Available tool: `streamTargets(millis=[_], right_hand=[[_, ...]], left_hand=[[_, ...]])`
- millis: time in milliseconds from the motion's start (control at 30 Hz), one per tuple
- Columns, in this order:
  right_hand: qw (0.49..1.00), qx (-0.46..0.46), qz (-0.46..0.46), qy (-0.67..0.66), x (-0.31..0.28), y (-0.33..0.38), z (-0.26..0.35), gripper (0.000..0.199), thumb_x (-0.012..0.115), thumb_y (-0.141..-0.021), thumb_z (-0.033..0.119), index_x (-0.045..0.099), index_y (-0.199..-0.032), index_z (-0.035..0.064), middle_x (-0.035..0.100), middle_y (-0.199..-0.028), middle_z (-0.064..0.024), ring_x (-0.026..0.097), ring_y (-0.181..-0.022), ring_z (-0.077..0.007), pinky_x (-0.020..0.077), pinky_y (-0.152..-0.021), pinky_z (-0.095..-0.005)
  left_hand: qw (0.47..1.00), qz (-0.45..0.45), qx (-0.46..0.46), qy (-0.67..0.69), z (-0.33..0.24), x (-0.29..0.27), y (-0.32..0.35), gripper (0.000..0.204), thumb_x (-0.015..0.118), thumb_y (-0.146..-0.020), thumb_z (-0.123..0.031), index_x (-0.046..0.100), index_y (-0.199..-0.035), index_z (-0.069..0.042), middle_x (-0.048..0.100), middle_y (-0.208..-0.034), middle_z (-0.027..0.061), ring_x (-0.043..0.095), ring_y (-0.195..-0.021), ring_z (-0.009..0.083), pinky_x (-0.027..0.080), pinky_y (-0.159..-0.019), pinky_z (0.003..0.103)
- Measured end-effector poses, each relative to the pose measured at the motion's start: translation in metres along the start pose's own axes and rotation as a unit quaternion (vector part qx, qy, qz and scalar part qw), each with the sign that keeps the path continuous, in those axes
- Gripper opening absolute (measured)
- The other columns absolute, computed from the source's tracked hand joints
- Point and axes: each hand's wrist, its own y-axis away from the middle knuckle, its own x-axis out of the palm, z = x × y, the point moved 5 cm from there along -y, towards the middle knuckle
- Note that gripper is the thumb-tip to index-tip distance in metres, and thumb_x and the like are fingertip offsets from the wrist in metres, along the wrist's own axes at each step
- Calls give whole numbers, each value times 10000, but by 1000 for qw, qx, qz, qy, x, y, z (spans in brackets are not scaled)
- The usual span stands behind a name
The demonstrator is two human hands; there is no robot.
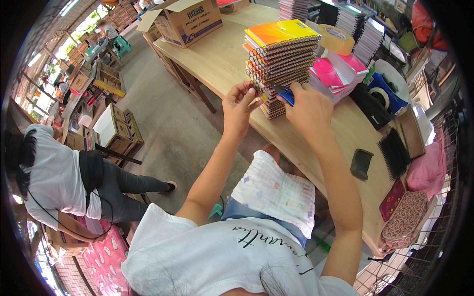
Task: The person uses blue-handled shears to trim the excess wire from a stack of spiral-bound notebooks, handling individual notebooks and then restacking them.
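Observation:
A tall stack of spiral-bound notebooks (281, 54) with yellow-orange covers stands near the table edge in front of me, coils facing my hands. My left hand (238, 108) is at the stack's left side, thumb and fingers pinched together by the coils. A small dark bit shows at its fingertips, too small to name. My right hand (311, 108) is closed around blue-handled pliers (286, 97), whose dark tip points left at the lower coils. The fingers partly hide the tool.
Right of the stack are a tape roll (336, 39) and pink notebooks (340, 74). A dark brush (393, 153) and a patterned pouch (406, 217) lie farther right on the wooden table (232, 54). A cardboard box (190, 24) stands behind. Another person (64, 172) bends at the left.

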Motion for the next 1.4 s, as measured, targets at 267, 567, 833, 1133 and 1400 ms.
streamTargets(millis=[267, 567, 833, 1133, 1400], right_hand=[[998, 14, -64, 19, 2, 5, -14, 381, 727, -778, 405, 635, -953, 79, 652, -953, -97, 636, -916, -290, 472, -732, -481], [998, 22, -62, -21, 7, 11, -22, 369, 723, -781, 391, 625, -935, 70, 649, -933, -108, 637, -897, -308, 462, -740, -499], [998, 16, -64, -25, 6, 14, -24, 365, 725, -777, 381, 627, -947, 74, 644, -930, -103, 632, -900, -300, 450, -758, -494], [997, 9, -69, 32, 4, 5, -6, 389, 734, -768, 372, 627, -984, 66, 632, -989, -106, 617, -949, -293, 452, -764, -483], [995, 2, -89, 46, 3, -2, 5, 364, 735, -773, 378, 638, -927, 63, 644, -916, -103, 643, -889, -304, 493, -717, -486]], left_hand=[[857, 62, -251, 446, 43, -7, -17, 340, 439, -988, -165, 429, -1217, 86, 481, -1207, 274, 553, -1100, 345, 552, -918, 383], [951, 46, -176, 251, 24, 14, 1, 231, 588, -916, -35, 494, -1120, 23, 569, -1014, 127, 607, -921, 214, 584, -803, 290], [878, -49, -293, 376, 42, 15, 24, 250, 550, -970, -178, 521, -1128, 14, 565, -918, 56, 569, -760, 131, 503, -596, 194], [972, 35, 88, -213, -30, 7, 7, 264, 590, -946, -210, 538, -1135, -34, 528, -803, -25, 456, -676, 56, 374, -561, 209], [902, 4, 207, -378, -47, 23, -3, 248, 643, -921, -207, 567, -1000, 15, 634, -775, 79, 526, -679, 98, 450, -642, 260]])
